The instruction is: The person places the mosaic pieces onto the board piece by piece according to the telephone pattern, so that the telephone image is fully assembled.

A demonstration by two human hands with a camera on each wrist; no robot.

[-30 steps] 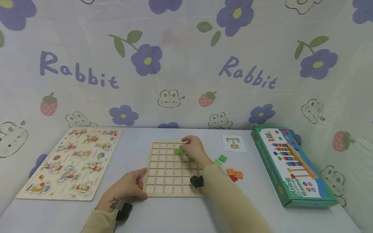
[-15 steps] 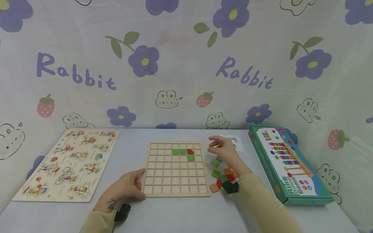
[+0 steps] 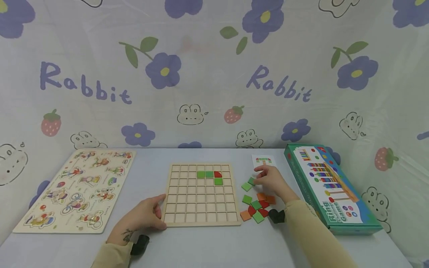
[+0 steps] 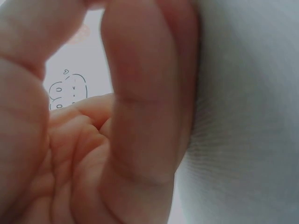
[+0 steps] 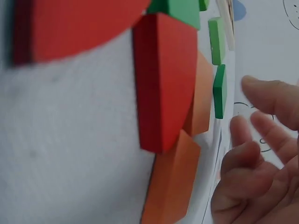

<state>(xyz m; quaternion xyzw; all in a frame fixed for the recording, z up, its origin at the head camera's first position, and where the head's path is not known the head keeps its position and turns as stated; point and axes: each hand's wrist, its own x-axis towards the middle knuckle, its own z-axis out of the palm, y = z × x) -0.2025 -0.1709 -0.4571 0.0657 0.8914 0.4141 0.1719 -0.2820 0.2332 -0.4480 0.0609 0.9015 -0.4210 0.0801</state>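
In the head view, my left hand (image 3: 146, 213) rests against the left edge of a wooden grid board (image 3: 192, 225), index finger and thumb spread apart along it. Set in the grid are a red quarter-round tile (image 3: 218, 174), two green square tiles (image 3: 200, 174) to its left, and a green square tile (image 3: 218, 181) below it. My right hand (image 3: 272, 182) hovers at two loose green tiles (image 3: 248, 186) right of the board. In the right wrist view its fingers are apart and hold nothing; a dark green tile (image 5: 219, 92) stands near them.
A pile of green, red and orange tiles (image 3: 245, 215) lies right of the board. Behind it is a pattern card (image 3: 268, 158), partly hidden by my right hand. A green toy box (image 3: 331, 186) stands far right, a wooden picture puzzle (image 3: 75, 186) far left.
My right hand has moved off the board to the right and come down by the loose green tiles, uncovering the tiles set in the grid. My left hand stays at the board's edge.
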